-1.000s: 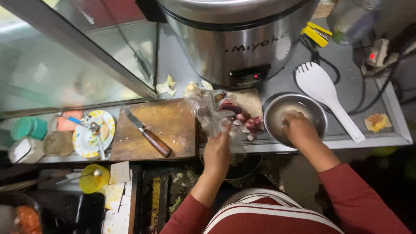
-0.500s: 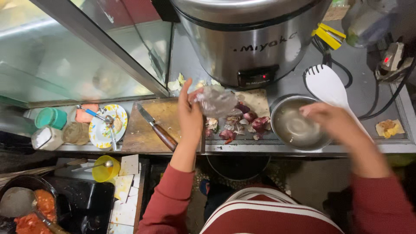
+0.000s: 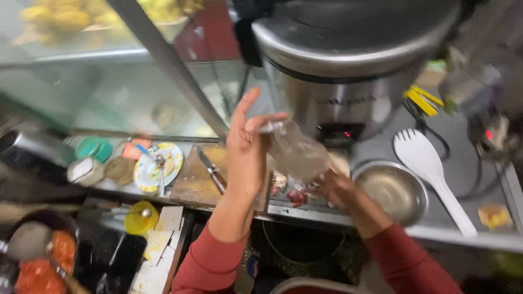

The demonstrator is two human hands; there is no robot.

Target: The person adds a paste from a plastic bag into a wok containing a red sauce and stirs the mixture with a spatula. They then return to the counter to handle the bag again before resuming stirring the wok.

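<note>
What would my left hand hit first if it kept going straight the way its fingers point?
Probably the big steel cooker. The left hand, holding up a clear plastic bag, points up and away toward the cooker; depth is unclear in this blurred view.

A second ago my left hand was low over the meat pieces on the surface; since then I've lifted it, and it now stands raised in front of the cooker, pinching the top of the clear plastic bag, which has come up off the surface and hangs from my fingers. My right hand has left the steel bowl and moved left, under the bag's lower end, over the meat.
</note>
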